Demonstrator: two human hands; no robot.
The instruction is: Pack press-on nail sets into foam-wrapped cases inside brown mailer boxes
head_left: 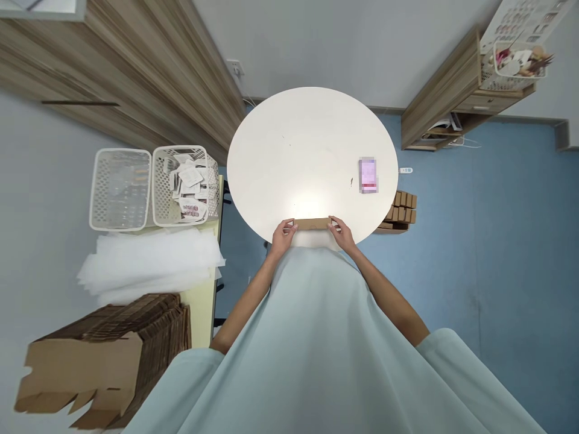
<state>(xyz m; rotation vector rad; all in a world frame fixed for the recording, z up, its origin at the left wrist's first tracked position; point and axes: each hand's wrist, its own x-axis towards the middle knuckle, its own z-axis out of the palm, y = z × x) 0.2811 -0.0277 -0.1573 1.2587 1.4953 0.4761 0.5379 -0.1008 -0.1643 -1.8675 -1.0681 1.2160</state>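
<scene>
A narrow brown cardboard box (312, 223) is at the near edge of the white oval table (289, 138), its long side running left to right. My left hand (283, 235) grips its left end, thumb and fingers closed on the cardboard. At the opposite end my right hand (342, 234) pinches the box in the same way. A pixelated pink and purple rectangular item (368, 175) lies on the right part of the tabletop, with a small dark speck beside it.
On the left stand a basket of clear plastic pieces (121, 190), a basket of white packets (185, 187), white sheets (154, 262) and stacked flat cardboard boxes (85, 367). Small brown boxes (401, 208) sit low at the right, near a wooden cabinet (452, 96).
</scene>
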